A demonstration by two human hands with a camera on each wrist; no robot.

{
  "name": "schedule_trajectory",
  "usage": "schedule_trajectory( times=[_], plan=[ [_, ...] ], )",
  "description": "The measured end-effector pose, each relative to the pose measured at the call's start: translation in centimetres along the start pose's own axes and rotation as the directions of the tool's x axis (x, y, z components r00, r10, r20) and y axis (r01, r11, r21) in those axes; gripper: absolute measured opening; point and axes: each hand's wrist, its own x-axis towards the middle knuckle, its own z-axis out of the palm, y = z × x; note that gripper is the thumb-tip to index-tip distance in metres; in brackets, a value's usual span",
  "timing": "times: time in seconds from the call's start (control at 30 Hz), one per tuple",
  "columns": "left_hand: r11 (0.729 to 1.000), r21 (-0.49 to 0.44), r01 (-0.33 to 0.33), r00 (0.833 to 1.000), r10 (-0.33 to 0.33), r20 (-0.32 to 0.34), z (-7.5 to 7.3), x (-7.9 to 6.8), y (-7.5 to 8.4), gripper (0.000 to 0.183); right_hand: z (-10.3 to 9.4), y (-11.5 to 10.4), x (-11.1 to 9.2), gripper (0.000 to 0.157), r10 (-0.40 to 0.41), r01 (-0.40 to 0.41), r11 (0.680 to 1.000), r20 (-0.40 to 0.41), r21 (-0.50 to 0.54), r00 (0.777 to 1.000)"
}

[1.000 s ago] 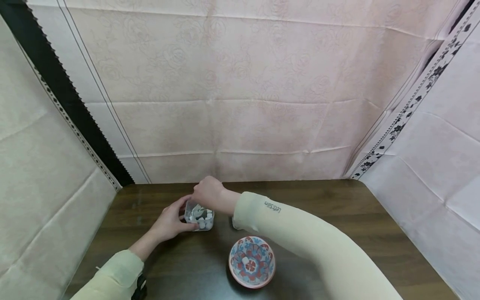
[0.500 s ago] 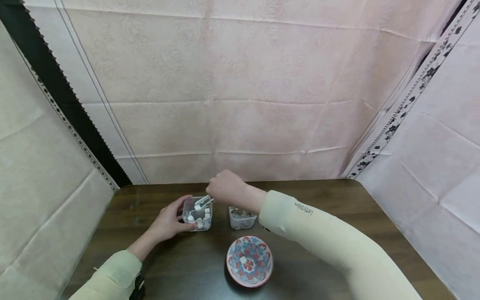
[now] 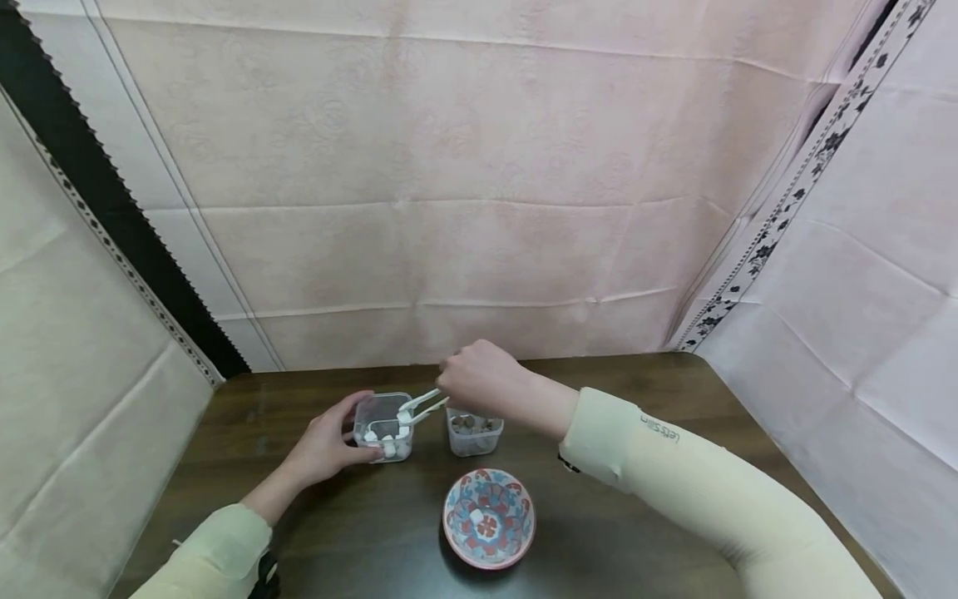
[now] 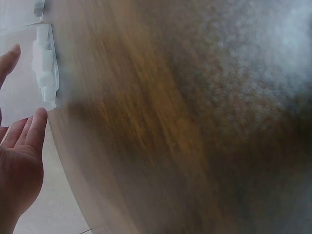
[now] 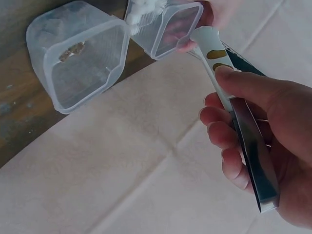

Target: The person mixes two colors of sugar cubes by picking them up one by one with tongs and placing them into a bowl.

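My left hand [image 3: 327, 441] grips a clear plastic container [image 3: 383, 406], thumb on the near side and fingers round the left side. White lumps [image 4: 45, 63] lie along its bottom. My right hand [image 5: 263, 122] holds a pair of tongs [image 5: 248, 141] with white tips and shiny metal handles, thumb pressed on the upper arm. In the head view the white tips reach over the container's right rim, with a whitish piece at their ends; I cannot tell whether they pinch it. A second clear container [image 3: 475, 441] with brownish pieces stands just right, below my right hand.
A round bowl [image 3: 490, 561] with a red and blue flower pattern stands nearer on the dark wooden table [image 3: 599, 532], one small white piece inside. Pale cloth [image 3: 479, 249] hangs behind and at both sides.
My right hand has moved right with the tongs, from over the left container to above the right one's far side, uncovering both containers. My left hand keeps its hold.
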Motion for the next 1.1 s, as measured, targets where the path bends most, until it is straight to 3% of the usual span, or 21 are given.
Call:
schedule_trajectory(
  times=[0.37,0.77,1.1],
  plan=[
    [1.0,0.005,0.03,1.0,-0.03,-0.009,-0.1,-0.2,-0.2,0.097,0.2,-0.2,-4.4,0.017,-0.02,0.025,0.998,-0.09,0.06,0.996],
    [1.0,-0.008,0.024,1.0,-0.025,0.0,-0.1,-0.1,-0.3,0.099,1.3,-0.1,-9.5,0.018,-0.014,0.024,0.994,-0.085,0.109,0.996],
    [1.0,-0.006,0.024,1.0,-0.024,0.009,0.0,0.0,0.2,0.099,2.0,-1.1,-12.9,0.02,-0.057,0.061,0.979,-0.025,0.196,0.998]
  ],
)
